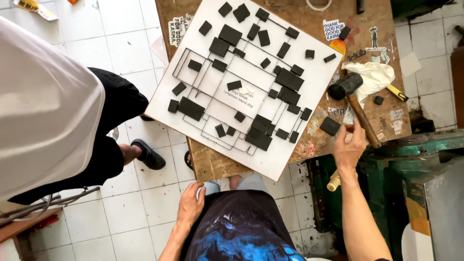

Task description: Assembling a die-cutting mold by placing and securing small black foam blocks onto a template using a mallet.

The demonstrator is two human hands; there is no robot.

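White floor tiles [130, 48] surround a worn wooden tabletop [309, 140] marked with paint and stickers, seen from above. On it lies a white board [290, 159] covered with thin black wire outlines and many small black blocks. At three o'clock from the board, a hammer [355, 99] with a black head and wooden handle rests beside a crumpled white cloth [374, 75], with a yellow-handled tool [397, 93] poking out from under the cloth.

The person's right hand [349, 147] reaches up at four o'clock from the board, fingers closed together on a flat black square [330, 126] held at the tabletop's edge, just beside the hammer handle. The left hand [190, 205] hangs at six o'clock, below the tabletop, fingers loosely spread and empty, resting against a dark printed shirt [241, 227].

At nine o'clock a second person stands on the tiles in a white top [43, 111], black trousers and a black shoe [150, 154]. A green metal machine [415, 164] sits at four o'clock, beside the tabletop.
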